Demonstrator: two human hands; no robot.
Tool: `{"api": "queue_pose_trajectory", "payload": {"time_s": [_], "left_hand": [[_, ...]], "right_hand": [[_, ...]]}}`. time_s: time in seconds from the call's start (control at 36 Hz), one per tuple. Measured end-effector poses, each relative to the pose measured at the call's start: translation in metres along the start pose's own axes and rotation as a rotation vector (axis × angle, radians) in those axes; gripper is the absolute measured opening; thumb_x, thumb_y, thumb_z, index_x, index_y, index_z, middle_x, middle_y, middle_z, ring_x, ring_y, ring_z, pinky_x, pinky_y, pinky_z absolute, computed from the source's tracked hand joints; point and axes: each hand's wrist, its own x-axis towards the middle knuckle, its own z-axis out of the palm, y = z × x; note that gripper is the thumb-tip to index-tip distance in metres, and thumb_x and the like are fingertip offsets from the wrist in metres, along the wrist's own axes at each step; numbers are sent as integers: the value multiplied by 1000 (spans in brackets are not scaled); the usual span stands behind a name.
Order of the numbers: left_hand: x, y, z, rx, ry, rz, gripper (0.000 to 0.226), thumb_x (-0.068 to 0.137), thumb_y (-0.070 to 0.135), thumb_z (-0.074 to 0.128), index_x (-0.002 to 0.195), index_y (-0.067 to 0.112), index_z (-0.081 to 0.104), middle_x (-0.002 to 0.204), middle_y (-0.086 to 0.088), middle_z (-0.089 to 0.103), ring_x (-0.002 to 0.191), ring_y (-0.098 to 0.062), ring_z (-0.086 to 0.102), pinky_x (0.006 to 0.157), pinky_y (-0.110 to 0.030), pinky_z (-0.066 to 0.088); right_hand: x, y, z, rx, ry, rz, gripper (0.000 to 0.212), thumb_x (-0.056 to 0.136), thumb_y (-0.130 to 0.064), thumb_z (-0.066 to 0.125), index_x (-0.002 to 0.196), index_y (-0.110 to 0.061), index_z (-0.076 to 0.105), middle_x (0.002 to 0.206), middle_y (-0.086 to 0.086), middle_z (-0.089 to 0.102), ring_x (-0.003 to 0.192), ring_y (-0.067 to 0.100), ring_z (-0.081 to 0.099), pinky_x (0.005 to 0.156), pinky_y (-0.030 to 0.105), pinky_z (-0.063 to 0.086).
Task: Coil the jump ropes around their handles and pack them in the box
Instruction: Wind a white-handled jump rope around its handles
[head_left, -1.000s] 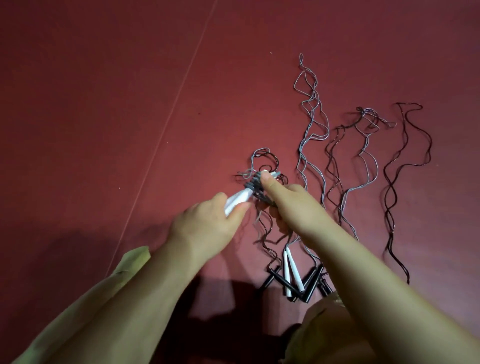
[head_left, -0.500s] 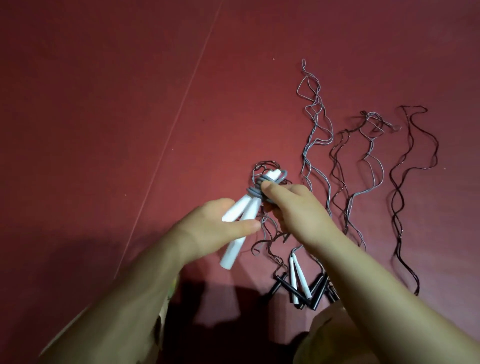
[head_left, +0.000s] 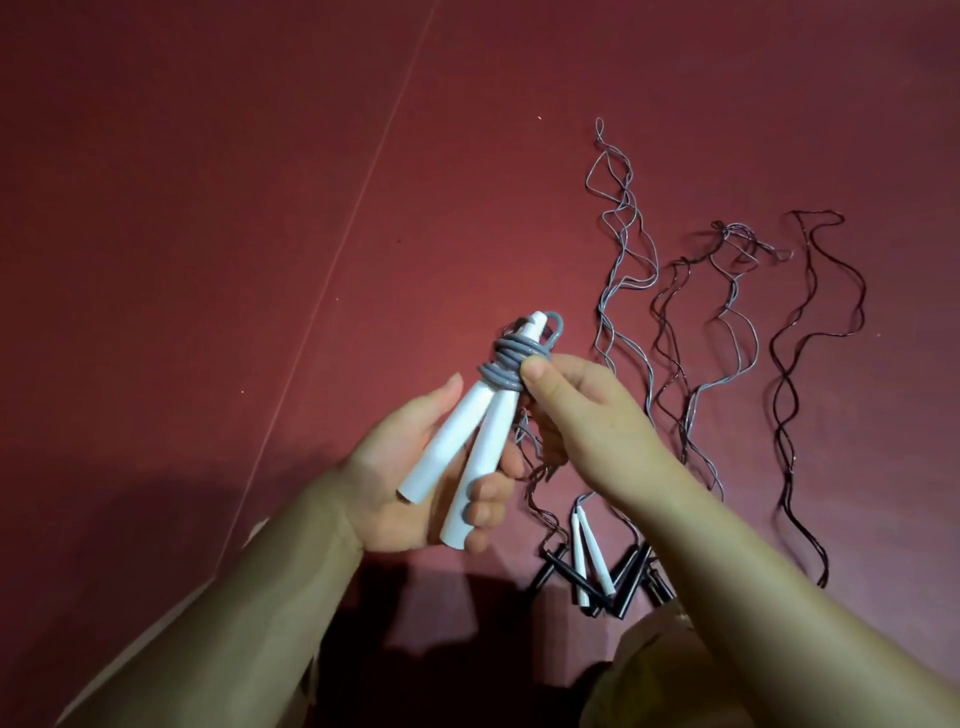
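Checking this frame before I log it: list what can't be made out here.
Head view, the only one:
- The box: nowhere in frame.
- Right hand fingers: curled behind the gray rope coil and the palm, so the exact grip is hidden.
- Black handles on the floor: partly covered by the right forearm, so their count is unclear.
- Loose ropes: thin and tangled; which strand joins which handle is unreadable.

The right hand (head_left: 587, 410) covers the loose end of the grey rope (head_left: 511, 364) — where it runs cannot be told. The right forearm hides part of the black handles (head_left: 631, 582) on the floor — their number is unclear. Both arms leave the bottom edge.
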Motion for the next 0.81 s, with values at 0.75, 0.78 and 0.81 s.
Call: {"api": "queue_pose_trajectory", "payload": {"time_s": [0.75,0.78,0.81], "left_hand": [[18,-13,-16,1334,1007,647,60,76,71,33,77,16,57,72,2,54,76,-25,53,70,-40,44],[18,-13,-15,1354,1004,677,61,74,71,31,77,16,57,73,2,54,77,-24,52,70,-40,44],[19,-13,-15,1358,999,694,61,72,71,30,77,16,57,74,2,55,77,-23,52,70,-40,44]], "right_hand": [[1,3,14,-14,73,344,59,96,-58,34,72,-12,62,54,-2,49,49,16,43,42,19,32],[1,2,14,5,82,346,54,96,-56,37,71,-13,59,54,-2,46,48,15,39,42,20,31],[2,1,15,17,90,346,50,97,-53,39,69,-15,56,54,-3,43,46,13,35,43,20,30]]}}
